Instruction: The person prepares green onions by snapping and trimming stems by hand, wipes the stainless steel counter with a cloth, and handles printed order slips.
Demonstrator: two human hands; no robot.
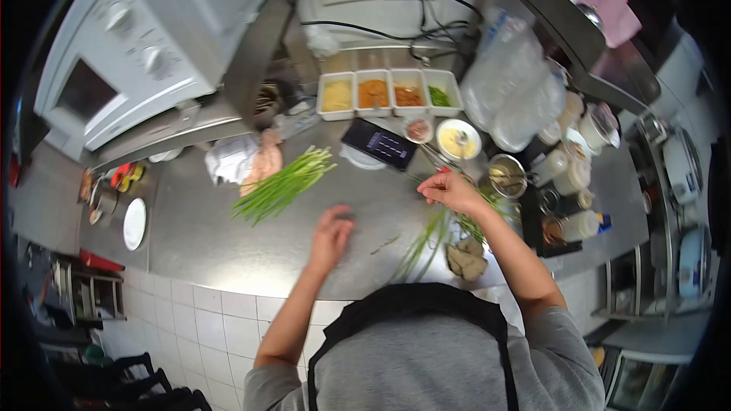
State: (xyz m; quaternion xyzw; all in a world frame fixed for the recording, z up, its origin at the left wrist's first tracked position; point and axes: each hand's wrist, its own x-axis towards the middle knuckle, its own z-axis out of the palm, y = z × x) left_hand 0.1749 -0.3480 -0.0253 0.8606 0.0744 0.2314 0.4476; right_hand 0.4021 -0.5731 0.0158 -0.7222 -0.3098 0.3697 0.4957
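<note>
My left hand (332,237) hovers over the steel counter, slightly blurred, its fingers loosely bent and apart with nothing visible in them. To its upper left lies a bunch of long green scallions (285,184). My right hand (455,193) is pinched at the fingertips; what is between them, if anything, is too small to make out. Below that hand, loose scallion stalks (425,243) spread over the counter beside a crumpled brown cloth (466,259). A small red item shows just behind the right fingers.
A phone (378,144) lies behind the hands, before white containers (336,115) of chopped ingredients. A bowl (458,139) with yellow contents and a metal pot (508,176) stand at right, near bottles (572,178) and plastic bags (509,84). A white oven (129,53) is at left.
</note>
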